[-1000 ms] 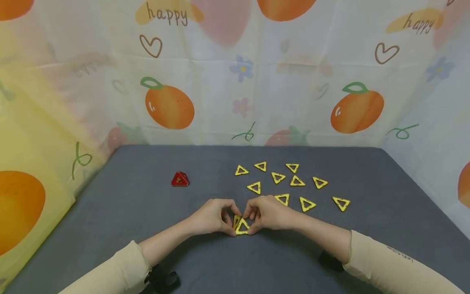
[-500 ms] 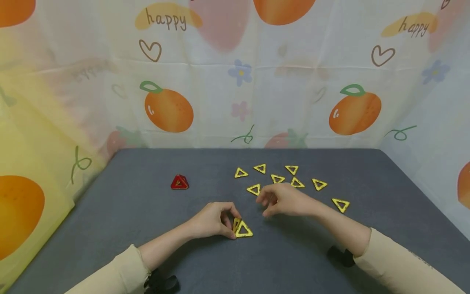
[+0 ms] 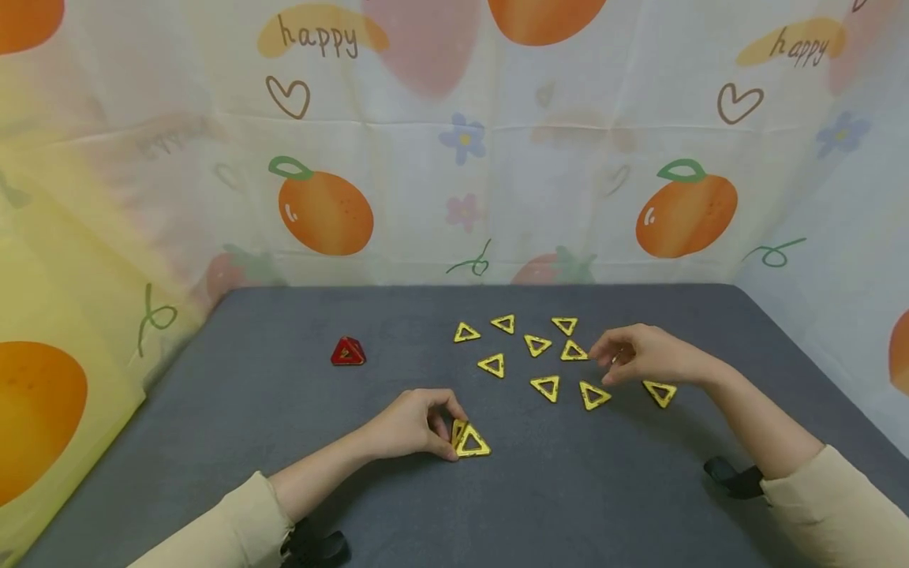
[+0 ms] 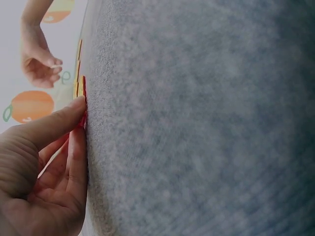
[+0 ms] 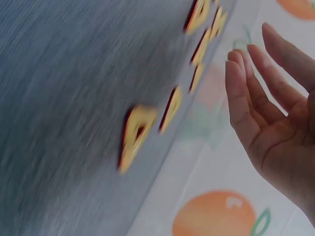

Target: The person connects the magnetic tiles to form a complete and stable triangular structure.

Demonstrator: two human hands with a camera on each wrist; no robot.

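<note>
Head view: two hands at work, and the left hand has its fingers pinched on a pair of yellow triangles at the near middle of the desk! Nine loose triangles in sight beyond, one red pyramid off left, and the right hand hovers at the loose ones, thumb and fingers apart.

Left wrist: thumb meets fingers on a thin edge.

Right wrist: fingers loosely bent, at least six triangles beside them, some blurred.

L hand low, in pinch pose; R hand raised, fingers loosely bent.
</note>
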